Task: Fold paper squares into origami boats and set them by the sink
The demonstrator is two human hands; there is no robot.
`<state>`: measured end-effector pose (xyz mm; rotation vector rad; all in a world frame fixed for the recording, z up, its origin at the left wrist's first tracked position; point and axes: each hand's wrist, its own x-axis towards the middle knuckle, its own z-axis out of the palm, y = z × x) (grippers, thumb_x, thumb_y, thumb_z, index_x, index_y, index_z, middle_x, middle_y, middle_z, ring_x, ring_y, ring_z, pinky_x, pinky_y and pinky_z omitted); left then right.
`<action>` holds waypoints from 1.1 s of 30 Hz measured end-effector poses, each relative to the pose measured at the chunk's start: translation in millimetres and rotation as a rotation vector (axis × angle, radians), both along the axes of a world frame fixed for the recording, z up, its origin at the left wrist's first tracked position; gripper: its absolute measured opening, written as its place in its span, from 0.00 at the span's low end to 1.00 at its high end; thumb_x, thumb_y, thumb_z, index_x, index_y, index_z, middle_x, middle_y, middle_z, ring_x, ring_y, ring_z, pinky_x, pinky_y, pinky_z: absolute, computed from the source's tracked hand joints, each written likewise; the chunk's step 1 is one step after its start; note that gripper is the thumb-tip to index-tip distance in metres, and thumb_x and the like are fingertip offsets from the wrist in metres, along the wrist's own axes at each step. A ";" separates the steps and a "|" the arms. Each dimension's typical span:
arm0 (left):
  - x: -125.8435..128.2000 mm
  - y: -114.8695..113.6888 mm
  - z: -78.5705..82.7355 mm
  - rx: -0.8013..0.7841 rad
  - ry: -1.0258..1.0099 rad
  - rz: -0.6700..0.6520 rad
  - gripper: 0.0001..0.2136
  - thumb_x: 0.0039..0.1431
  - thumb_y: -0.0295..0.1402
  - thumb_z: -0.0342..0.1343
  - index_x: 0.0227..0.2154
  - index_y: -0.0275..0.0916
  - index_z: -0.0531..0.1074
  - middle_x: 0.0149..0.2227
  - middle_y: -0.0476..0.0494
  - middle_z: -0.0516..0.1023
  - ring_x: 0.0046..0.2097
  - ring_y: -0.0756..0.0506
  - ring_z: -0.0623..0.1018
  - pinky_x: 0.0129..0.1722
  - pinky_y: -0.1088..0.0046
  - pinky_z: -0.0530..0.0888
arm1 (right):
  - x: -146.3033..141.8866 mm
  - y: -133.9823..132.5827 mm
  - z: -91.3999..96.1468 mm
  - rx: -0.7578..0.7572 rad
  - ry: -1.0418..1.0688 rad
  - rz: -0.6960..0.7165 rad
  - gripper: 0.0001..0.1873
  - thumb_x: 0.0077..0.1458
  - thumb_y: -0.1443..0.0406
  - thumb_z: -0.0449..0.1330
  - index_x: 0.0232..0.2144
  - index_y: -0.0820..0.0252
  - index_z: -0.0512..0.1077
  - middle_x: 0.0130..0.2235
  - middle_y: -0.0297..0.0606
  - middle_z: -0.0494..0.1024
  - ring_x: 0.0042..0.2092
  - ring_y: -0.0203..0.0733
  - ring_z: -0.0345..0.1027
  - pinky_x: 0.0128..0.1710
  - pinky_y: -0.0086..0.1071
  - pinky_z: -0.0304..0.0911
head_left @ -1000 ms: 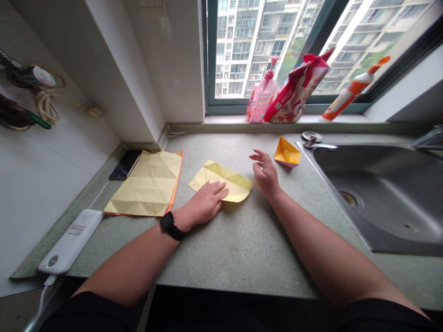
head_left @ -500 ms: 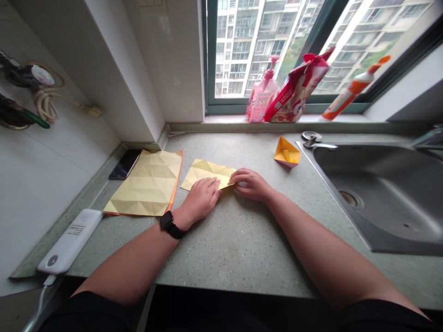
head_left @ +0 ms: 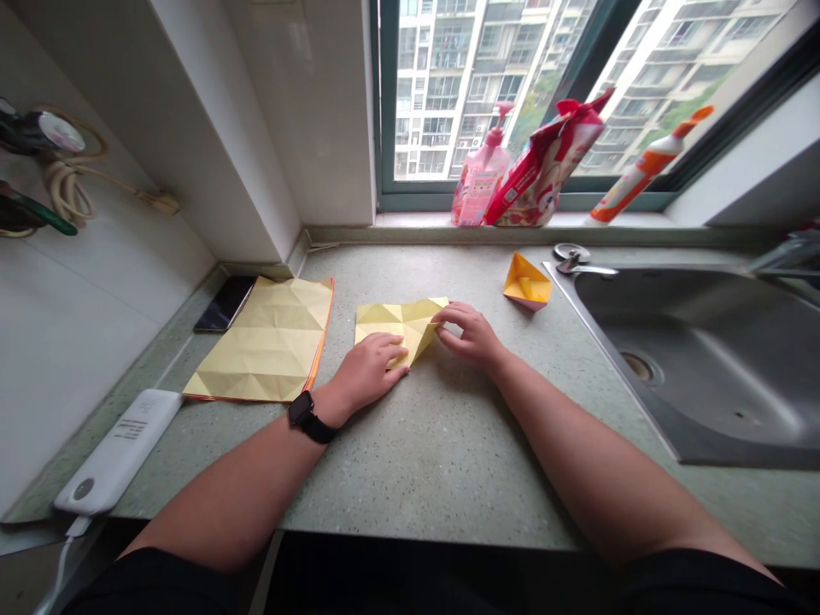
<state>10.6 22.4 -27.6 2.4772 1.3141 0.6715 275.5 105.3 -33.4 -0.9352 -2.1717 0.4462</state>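
Observation:
A creased yellow paper sheet (head_left: 397, 323) lies on the speckled counter (head_left: 448, 444) in front of me. My left hand (head_left: 365, 371), with a black watch on the wrist, rests flat on the sheet's near left part, fingers stretched out. My right hand (head_left: 471, 335) pinches the sheet's right edge, which is lifted and folded toward the middle. A stack of larger yellow creased sheets (head_left: 269, 340) lies to the left. A small folded orange paper boat (head_left: 526, 282) sits to the right, near the sink.
A steel sink (head_left: 705, 359) fills the right side. A phone (head_left: 225, 303) and a white power bank (head_left: 119, 448) lie at the left. On the window sill stand a pink pump bottle (head_left: 480, 175), a red bag (head_left: 544, 166) and an orange-capped bottle (head_left: 641, 171).
My right hand came from the air near the boat to the sheet, took its right edge and folded it inward. The sheet turned slightly; my left hand stayed pressed on it.

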 end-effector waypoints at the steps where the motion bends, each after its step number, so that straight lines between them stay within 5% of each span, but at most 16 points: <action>1: 0.1 0.1 0.2 -0.001 -0.003 -0.013 0.09 0.68 0.33 0.67 0.49 0.40 0.84 0.61 0.37 0.82 0.64 0.36 0.79 0.67 0.51 0.76 | -0.4 0.0 -0.7 0.010 0.012 0.005 0.07 0.61 0.62 0.60 0.35 0.51 0.78 0.38 0.40 0.84 0.43 0.52 0.77 0.55 0.48 0.70; 9: 0.5 0.2 1.3 -0.032 -0.018 -0.132 0.07 0.71 0.32 0.65 0.48 0.41 0.83 0.59 0.39 0.83 0.62 0.37 0.80 0.67 0.52 0.76 | -0.6 -1.6 -2.4 0.038 0.021 -0.083 0.13 0.59 0.66 0.62 0.47 0.52 0.79 0.35 0.35 0.83 0.37 0.46 0.75 0.47 0.41 0.68; 16: 1.8 -2.5 -1.1 -0.052 -0.087 -0.039 0.27 0.67 0.30 0.67 0.67 0.42 0.70 0.64 0.36 0.78 0.64 0.36 0.78 0.67 0.50 0.76 | -0.7 3.0 -10.7 -0.007 -0.090 -0.083 0.15 0.63 0.65 0.63 0.52 0.52 0.79 0.38 0.36 0.84 0.41 0.47 0.77 0.52 0.43 0.67; 22: 3.1 -3.4 1.8 -0.009 0.032 -0.107 0.13 0.73 0.33 0.61 0.57 0.44 0.81 0.68 0.36 0.74 0.68 0.34 0.75 0.68 0.48 0.74 | -1.4 5.0 -14.6 -0.016 -0.148 -0.117 0.14 0.63 0.66 0.64 0.51 0.52 0.79 0.39 0.38 0.86 0.42 0.49 0.78 0.54 0.44 0.67; 33: 6.3 0.1 -2.2 0.025 0.131 -0.140 0.18 0.75 0.30 0.56 0.64 0.41 0.75 0.68 0.39 0.76 0.68 0.35 0.74 0.71 0.48 0.71 | -3.0 3.8 -11.5 0.198 -0.130 -0.193 0.12 0.66 0.64 0.65 0.50 0.50 0.82 0.50 0.44 0.85 0.53 0.56 0.75 0.60 0.51 0.66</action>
